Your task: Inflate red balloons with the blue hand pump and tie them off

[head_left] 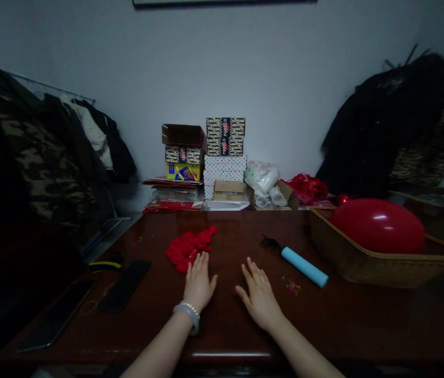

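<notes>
Both my hands lie palm down on a dark brown table point(222, 320). My left hand point(199, 283), with bracelets at the wrist, has its fingers stretched out. Its fingertips reach the near edge of a crumpled heap of red, cloth-like pieces point(184, 249); whether they touch it I cannot tell. My right hand point(259, 294) rests flat with fingers spread and holds nothing. To its right are a small cluster of tiny colourful bits point(293, 286) and a light blue cylinder point(304, 266) with a black end and cord, perhaps a hand pump.
A wicker basket point(363, 268) holding a large red balloon point(379, 226) stands at the right. On the left lie a black phone point(125, 286), a dark tablet-like slab point(58, 315) and a yellow-black roll point(105, 265). Stacked boxes point(225, 168) and plastic bags point(261, 177) line the back.
</notes>
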`<state>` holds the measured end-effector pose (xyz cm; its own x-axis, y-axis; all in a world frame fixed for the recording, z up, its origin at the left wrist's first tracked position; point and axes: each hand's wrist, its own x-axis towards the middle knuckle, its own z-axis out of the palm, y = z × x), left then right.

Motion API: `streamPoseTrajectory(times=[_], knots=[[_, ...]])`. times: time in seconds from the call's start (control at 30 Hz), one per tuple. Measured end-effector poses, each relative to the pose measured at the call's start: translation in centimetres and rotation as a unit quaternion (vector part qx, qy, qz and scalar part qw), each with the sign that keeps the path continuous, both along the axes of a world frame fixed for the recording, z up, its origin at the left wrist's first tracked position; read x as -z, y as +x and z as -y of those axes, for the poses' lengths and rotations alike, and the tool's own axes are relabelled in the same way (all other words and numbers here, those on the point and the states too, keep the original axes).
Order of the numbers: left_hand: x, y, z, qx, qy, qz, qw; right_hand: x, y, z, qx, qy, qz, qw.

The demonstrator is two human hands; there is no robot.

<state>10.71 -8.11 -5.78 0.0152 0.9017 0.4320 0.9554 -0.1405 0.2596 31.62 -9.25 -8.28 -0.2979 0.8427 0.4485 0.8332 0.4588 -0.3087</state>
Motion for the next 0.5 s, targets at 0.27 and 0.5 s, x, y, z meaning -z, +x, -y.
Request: streamPoseTrajectory(times=[0.27,0.5], knots=[[3.3,-6.4,-3.1,-0.116,-0.031,0.030,0.992,1.7,-2.8,-2.2,-0.046,-0.074,-0.020,0.996],[4.2,-7.1,-5.6,-0.130,-0.044,-0.038,0.990,3.2,-3.8,-2.8,-0.088,-0.131,-0.043,0.987]])
